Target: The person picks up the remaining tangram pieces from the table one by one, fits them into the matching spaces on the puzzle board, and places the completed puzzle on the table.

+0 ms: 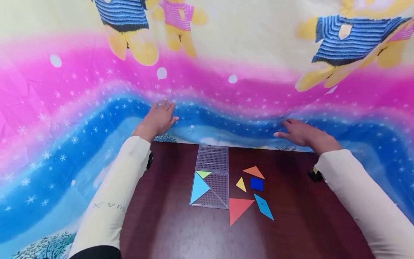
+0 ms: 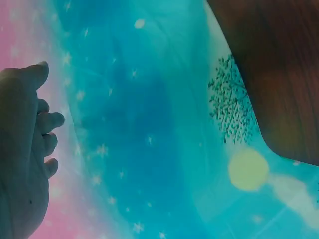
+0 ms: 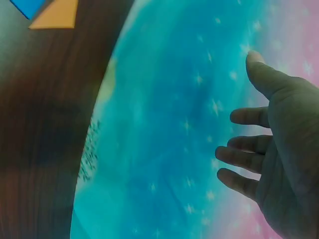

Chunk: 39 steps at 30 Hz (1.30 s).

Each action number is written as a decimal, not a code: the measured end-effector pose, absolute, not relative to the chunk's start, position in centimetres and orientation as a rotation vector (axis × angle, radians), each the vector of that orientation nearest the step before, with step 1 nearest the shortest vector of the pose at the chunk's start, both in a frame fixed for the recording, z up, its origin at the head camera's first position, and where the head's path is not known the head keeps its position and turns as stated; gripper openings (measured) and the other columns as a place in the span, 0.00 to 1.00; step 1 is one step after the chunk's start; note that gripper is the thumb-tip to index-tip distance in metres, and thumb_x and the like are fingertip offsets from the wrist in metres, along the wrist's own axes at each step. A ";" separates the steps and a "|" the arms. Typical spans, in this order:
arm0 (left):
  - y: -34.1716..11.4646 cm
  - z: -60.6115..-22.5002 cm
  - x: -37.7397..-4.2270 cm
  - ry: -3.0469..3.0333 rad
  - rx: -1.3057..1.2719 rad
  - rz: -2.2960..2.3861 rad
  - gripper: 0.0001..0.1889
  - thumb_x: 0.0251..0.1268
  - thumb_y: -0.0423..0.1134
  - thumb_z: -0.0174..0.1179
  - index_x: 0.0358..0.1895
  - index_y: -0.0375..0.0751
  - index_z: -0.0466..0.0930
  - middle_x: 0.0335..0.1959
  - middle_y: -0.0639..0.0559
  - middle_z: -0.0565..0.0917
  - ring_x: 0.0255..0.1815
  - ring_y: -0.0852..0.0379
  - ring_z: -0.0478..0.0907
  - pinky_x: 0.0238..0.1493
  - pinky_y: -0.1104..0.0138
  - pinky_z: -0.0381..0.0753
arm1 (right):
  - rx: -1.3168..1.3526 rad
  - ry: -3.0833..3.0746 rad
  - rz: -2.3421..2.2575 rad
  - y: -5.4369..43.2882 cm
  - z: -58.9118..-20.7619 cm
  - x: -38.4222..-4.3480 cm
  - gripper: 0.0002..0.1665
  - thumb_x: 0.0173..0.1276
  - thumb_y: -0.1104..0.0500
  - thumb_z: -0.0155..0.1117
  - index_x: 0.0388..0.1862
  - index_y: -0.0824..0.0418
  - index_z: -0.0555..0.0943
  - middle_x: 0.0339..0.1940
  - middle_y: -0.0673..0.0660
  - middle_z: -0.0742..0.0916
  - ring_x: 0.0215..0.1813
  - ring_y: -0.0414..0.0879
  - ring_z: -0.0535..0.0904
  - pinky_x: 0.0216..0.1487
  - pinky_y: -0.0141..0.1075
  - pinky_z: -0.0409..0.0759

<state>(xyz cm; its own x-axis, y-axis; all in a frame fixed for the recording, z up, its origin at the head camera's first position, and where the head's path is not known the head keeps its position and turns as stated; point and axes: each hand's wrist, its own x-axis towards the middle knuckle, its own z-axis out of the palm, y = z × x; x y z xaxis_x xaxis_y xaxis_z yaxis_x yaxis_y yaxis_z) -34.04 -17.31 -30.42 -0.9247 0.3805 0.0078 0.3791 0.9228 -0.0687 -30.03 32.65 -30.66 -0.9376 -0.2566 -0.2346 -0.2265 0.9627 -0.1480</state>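
Observation:
My left hand (image 1: 159, 118) is held out past the far edge of the table, fingers loosely extended, with nothing in it. On the other side my right hand (image 1: 299, 132) reaches over the far edge too, its fingers spread and holding nothing. Between the arms lies a clear hinged tangram case (image 1: 212, 158), opened flat. Its near half holds a light blue triangle (image 1: 198, 189) and a small green triangle (image 1: 203, 174). Right of the case are an orange triangle (image 1: 255, 172), a yellow triangle (image 1: 241, 185), a dark blue square (image 1: 257, 184), a blue parallelogram (image 1: 263, 207) and a large red triangle (image 1: 239, 209).
The pieces and case rest on a dark brown wooden table (image 1: 181, 230). Beyond its far edge hangs a patterned cloth (image 1: 226, 100) in blue, pink and cream with printed bears. Each wrist wears a small black device.

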 end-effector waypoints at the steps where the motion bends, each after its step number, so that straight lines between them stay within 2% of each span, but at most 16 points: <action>1: -17.1 -30.7 -33.8 -3.046 -0.630 0.084 0.36 0.86 0.53 0.38 0.84 0.35 0.41 0.85 0.38 0.48 0.87 0.38 0.35 0.85 0.43 0.33 | -0.380 2.858 -0.180 32.4 -30.9 -29.7 0.54 0.76 0.28 0.49 0.80 0.70 0.58 0.78 0.76 0.59 0.76 0.79 0.54 0.71 0.76 0.59; 8: -15.3 -32.9 -31.1 -2.917 -0.867 0.088 0.31 0.87 0.46 0.36 0.84 0.38 0.46 0.85 0.40 0.51 0.87 0.41 0.41 0.85 0.44 0.40 | -0.545 2.884 -0.176 30.3 -32.9 -27.9 0.47 0.77 0.30 0.50 0.77 0.64 0.65 0.76 0.71 0.67 0.76 0.73 0.63 0.71 0.70 0.66; 15: -14.3 -36.3 -27.1 -2.824 -1.053 0.009 0.28 0.86 0.45 0.40 0.82 0.39 0.53 0.84 0.42 0.53 0.86 0.42 0.48 0.85 0.47 0.44 | -0.690 2.918 -0.244 29.0 -35.8 -26.2 0.44 0.74 0.29 0.54 0.72 0.61 0.71 0.68 0.64 0.77 0.69 0.64 0.75 0.67 0.64 0.75; 21: -13.4 -39.7 -24.8 -2.835 -1.118 -0.079 0.28 0.86 0.47 0.40 0.82 0.43 0.55 0.84 0.46 0.55 0.86 0.45 0.47 0.85 0.47 0.43 | -0.688 2.886 -0.357 28.3 -38.3 -24.3 0.43 0.72 0.33 0.61 0.73 0.61 0.72 0.69 0.63 0.77 0.70 0.62 0.74 0.68 0.60 0.76; 25: -12.9 -41.9 -23.9 -2.850 -1.158 -0.135 0.27 0.86 0.44 0.42 0.82 0.43 0.57 0.84 0.44 0.53 0.86 0.43 0.47 0.84 0.45 0.50 | -0.732 2.895 -0.379 27.8 -40.0 -23.4 0.35 0.71 0.43 0.68 0.70 0.61 0.75 0.65 0.60 0.80 0.66 0.58 0.78 0.64 0.55 0.81; 29: -12.2 -44.0 -23.7 -2.882 -1.192 -0.233 0.28 0.85 0.40 0.45 0.82 0.41 0.55 0.85 0.40 0.51 0.85 0.39 0.48 0.83 0.45 0.54 | -0.828 2.894 -0.361 27.2 -42.1 -23.0 0.30 0.69 0.51 0.72 0.65 0.61 0.78 0.59 0.56 0.82 0.59 0.52 0.80 0.58 0.47 0.85; 36: -10.7 -46.8 -23.1 -2.987 -1.269 -0.230 0.30 0.86 0.49 0.41 0.84 0.44 0.50 0.86 0.44 0.49 0.87 0.43 0.42 0.85 0.48 0.47 | -0.882 2.821 -0.342 26.0 -44.8 -22.0 0.28 0.67 0.55 0.73 0.63 0.62 0.78 0.58 0.57 0.81 0.57 0.51 0.79 0.56 0.45 0.85; 39: -10.5 -47.9 -22.9 -2.980 -1.310 -0.183 0.30 0.86 0.48 0.42 0.83 0.44 0.51 0.85 0.44 0.51 0.87 0.44 0.43 0.85 0.48 0.48 | -0.867 2.797 -0.363 25.4 -45.4 -21.9 0.27 0.67 0.55 0.73 0.62 0.62 0.79 0.59 0.58 0.81 0.57 0.51 0.79 0.54 0.45 0.85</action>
<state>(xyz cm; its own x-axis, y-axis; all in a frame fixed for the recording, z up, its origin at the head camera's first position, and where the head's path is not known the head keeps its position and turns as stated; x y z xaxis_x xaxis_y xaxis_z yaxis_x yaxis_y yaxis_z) -22.93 -10.47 -47.86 -0.6712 0.7385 -0.0634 0.7253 0.6720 0.1496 -21.90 25.37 -45.38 -0.8106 -0.5754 -0.1087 -0.5286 0.7989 -0.2869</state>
